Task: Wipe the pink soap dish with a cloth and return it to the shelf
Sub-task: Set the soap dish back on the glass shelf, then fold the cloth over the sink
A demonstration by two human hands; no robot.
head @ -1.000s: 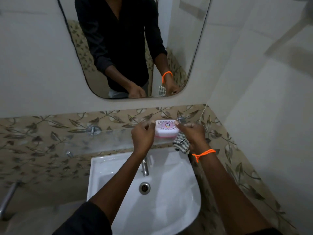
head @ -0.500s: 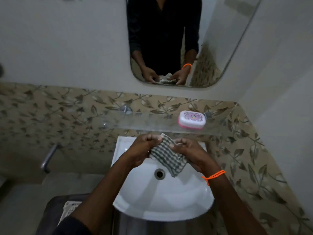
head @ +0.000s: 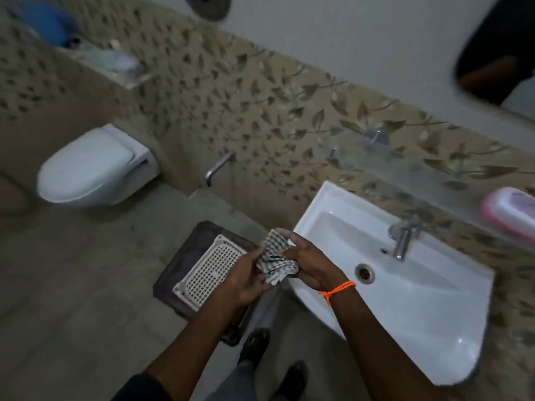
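The pink soap dish (head: 512, 211) lies on the glass shelf (head: 405, 166) fixed to the leaf-patterned tile wall, above and behind the white sink (head: 428, 322), at the right edge of the view; it is blurred, with a white lid over a pink base. No hand touches it. Well in front of the sink's left rim, both hands hold the checked cloth (head: 275, 261) bunched between them: the left hand (head: 246, 276) grips it from the near side with curled fingers, the right hand (head: 312, 264) closes on it from the sink side, thumb and fingers pinching the folds. An orange thread band (head: 337, 289) circles the right wrist. A chrome tap (head: 404, 234) stands at the back of the sink, below the shelf. On the floor left of the sink lies a white perforated grate (head: 208, 273) on a dark mat (head: 185, 250). Farther left of the sink a white toilet (head: 92, 166) hangs from the wall. A mirror's (head: 498, 53) corner shows above the shelf.
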